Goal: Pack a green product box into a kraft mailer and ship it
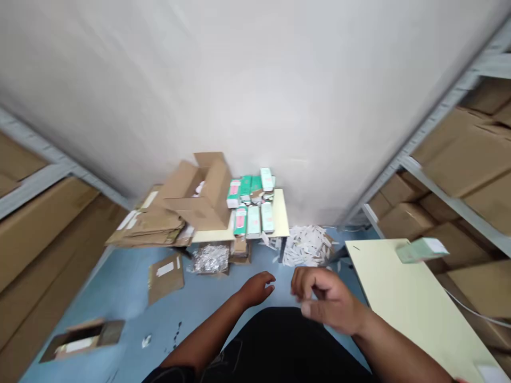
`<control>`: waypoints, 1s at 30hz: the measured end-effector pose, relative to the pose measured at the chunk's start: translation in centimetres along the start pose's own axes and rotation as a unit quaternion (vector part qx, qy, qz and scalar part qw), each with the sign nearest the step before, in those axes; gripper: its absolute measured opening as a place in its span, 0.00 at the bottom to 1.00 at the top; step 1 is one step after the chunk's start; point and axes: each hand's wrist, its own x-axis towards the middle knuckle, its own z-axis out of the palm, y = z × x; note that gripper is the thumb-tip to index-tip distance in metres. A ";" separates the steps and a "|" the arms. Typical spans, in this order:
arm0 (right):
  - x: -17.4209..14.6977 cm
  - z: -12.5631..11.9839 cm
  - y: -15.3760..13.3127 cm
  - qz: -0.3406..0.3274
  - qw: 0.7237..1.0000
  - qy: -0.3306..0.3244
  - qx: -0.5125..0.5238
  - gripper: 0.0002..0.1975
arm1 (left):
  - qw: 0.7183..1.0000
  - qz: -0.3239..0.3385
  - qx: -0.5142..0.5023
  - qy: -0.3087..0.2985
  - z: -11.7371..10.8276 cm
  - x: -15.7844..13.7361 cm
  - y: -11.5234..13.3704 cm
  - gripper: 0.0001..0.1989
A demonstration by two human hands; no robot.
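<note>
My left hand hovers over the blue floor just ahead of my body, fingers loosely bent and thumb apart, with nothing in it. To its right, my right hand is raised with curled fingers and a gap to the thumb; it looks bare too and is slightly blurred. Neither hand touches anything. Beyond them, green and white product boxes are grouped on a pale yellow table by the wall. Another light green box sits on the right-hand table, nearest my right hand.
An open cardboard carton and flattened cardboard cover the back table's left side. Beneath are crumpled clear plastic and a heap of white paper strips. Cardboard pieces lie on the floor. Shelves of cartons flank both sides.
</note>
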 end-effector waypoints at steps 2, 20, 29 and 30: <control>1.2 1.2 5.0 0.119 0.989 0.056 -0.072 0.15 | 0.999 -0.022 -0.006 0.030 -2.4 -2.8 -2.7 0.14; 19.4 3.9 26.8 0.303 0.936 0.012 -0.177 0.24 | 0.890 -0.257 -0.114 0.358 -19.5 -10.5 -18.6 0.12; 32.8 4.3 29.2 0.260 0.932 -0.135 -0.215 0.20 | 0.762 -0.457 -0.039 0.458 -33.9 -12.7 -28.1 0.15; 33.5 4.7 29.3 0.259 0.930 -0.135 -0.221 0.20 | 0.761 -0.463 -0.033 0.454 -35.1 -12.7 -29.3 0.16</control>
